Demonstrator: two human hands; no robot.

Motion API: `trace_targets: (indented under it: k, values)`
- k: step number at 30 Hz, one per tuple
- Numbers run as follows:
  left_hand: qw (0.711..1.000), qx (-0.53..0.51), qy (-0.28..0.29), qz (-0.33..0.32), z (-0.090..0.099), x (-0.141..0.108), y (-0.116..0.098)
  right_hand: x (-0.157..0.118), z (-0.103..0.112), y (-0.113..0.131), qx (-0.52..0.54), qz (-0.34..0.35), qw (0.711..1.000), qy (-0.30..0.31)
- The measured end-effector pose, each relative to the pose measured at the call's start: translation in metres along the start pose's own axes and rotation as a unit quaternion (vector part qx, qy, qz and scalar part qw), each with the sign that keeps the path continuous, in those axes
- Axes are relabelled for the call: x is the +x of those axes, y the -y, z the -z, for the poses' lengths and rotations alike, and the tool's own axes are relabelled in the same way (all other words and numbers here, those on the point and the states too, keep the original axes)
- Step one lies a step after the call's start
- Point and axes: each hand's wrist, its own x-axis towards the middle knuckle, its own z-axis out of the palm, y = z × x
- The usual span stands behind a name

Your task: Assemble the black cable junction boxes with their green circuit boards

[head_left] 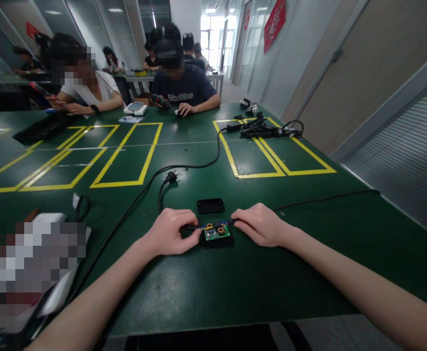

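A green circuit board [217,233] with copper coils and blue and yellow wires sits in a small black case [219,243] on the green table. My left hand [175,231] is closed at the board's left side, its thumb and fingers pinching the black cable [189,227] there. On the other side, my right hand [260,225] pinches a second black cable [233,222] where it meets the board. Just behind the case lies a black cover [210,205], apart from both hands.
A black plug [171,177] and a long cord [195,166] lie left of centre. Bundled black cables [259,127] rest at the back right, near yellow tape outlines [261,174]. Two people sit across the table. A white object [50,222] is at the near left.
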Motion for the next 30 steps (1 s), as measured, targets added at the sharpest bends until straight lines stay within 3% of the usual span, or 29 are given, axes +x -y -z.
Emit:
trace_targets:
  k: [17, 30]
  values:
    - [0.996, -0.001, 0.074, 0.046, -0.0038, -0.0009, -0.0021, 0.0006, 0.0059, 0.0095, 0.017, -0.026, 0.996, 0.089]
    - [0.995, 0.022, 0.070, 0.072, -0.0053, 0.0003, 0.0037, 0.0068, 0.0023, 0.0014, -0.010, -0.086, 0.992, 0.088]
